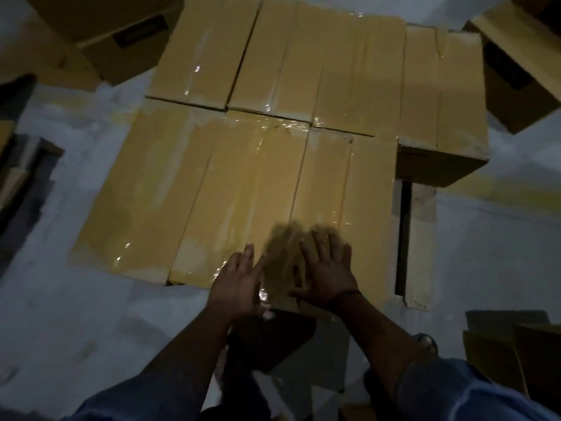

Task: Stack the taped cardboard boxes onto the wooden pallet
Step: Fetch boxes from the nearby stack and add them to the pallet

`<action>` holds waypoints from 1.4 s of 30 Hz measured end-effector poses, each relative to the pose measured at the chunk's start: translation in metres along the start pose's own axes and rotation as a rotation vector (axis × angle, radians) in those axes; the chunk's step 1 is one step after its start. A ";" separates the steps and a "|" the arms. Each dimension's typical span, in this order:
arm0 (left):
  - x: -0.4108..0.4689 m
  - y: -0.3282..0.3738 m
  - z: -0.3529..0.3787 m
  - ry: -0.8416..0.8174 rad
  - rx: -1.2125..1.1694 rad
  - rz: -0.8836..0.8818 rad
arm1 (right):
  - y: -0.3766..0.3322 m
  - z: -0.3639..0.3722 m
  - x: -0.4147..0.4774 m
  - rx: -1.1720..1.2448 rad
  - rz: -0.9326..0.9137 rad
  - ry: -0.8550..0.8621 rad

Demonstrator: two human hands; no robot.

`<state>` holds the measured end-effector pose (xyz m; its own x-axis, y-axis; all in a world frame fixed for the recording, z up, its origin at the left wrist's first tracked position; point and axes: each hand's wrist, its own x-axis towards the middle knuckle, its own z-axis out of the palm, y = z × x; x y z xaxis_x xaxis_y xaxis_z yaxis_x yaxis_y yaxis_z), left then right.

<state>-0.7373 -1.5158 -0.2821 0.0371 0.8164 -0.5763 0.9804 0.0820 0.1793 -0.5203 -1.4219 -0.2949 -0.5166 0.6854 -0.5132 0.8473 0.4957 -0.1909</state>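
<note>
Seemingly placement was being finished: left hand (239, 281) and right hand (328, 275) held flat, fingers spread, at near edge of taped boxes (243, 192), nothing clasped. Next box needed for bare corner of pallet (422, 238).

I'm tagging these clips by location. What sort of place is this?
Probably a warehouse or packing area: taped cardboard boxes laid in rows on a wooden pallet, more cartons around it, and a bare concrete floor.
</note>
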 end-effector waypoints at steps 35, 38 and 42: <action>-0.015 -0.292 0.045 0.137 0.139 -0.105 | -0.313 0.095 0.140 0.002 -0.135 0.130; -0.015 -0.291 0.047 0.148 0.147 -0.102 | -0.312 0.097 0.140 0.022 -0.140 0.086; -0.017 -0.288 0.045 0.134 0.113 -0.101 | -0.307 0.090 0.139 0.049 -0.164 0.027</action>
<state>-1.0114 -1.5793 -0.3597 -0.0813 0.8768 -0.4739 0.9936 0.1089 0.0312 -0.8413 -1.5269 -0.3824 -0.6513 0.6114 -0.4494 0.7557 0.5763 -0.3111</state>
